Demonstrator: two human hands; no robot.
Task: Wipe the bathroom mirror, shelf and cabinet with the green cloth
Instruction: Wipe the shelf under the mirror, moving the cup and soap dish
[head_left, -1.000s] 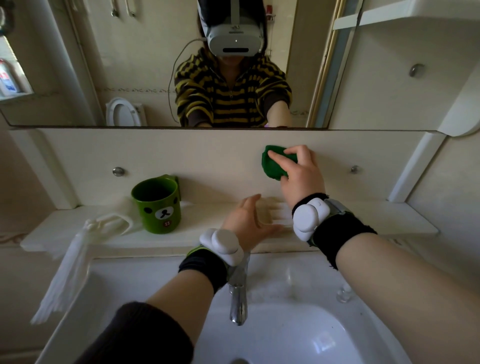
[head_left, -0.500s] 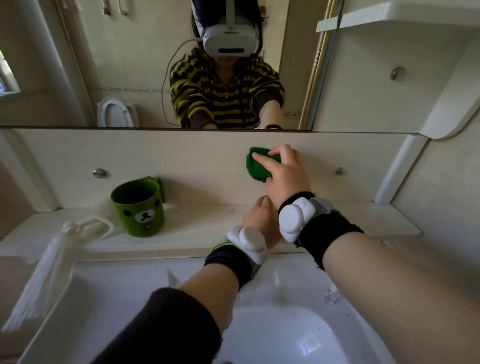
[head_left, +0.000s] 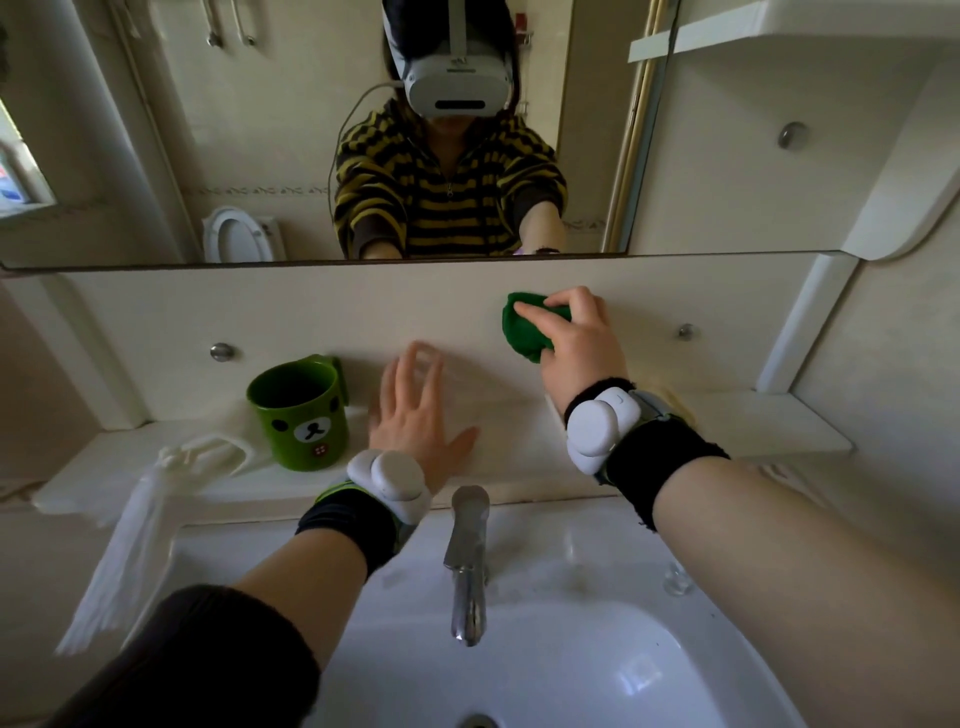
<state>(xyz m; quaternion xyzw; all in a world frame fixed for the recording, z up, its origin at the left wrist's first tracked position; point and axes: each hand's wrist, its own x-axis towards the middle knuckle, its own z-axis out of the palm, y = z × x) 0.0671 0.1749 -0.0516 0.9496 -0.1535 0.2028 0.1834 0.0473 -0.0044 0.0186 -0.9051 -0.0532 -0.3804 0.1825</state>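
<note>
While right grip bunches green cloth against back panel at 1 o'clock, left grip splayed, empty, over shelf; mug at its 9 o'clock, so a leftward swipe risks toppling it

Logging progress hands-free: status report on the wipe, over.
Right hand grips green cloth against panel below mirror. Left hand open, fingers spread, over shelf. Bear mug on shelf beside left hand.

Shelf free at the right, crowded at the left.
Right of the right hand, which gripped the cloth against the panel, the shelf lay bare. The mug and a white holder filled its left end. The left hand spread over the middle, behind the tap.
</note>
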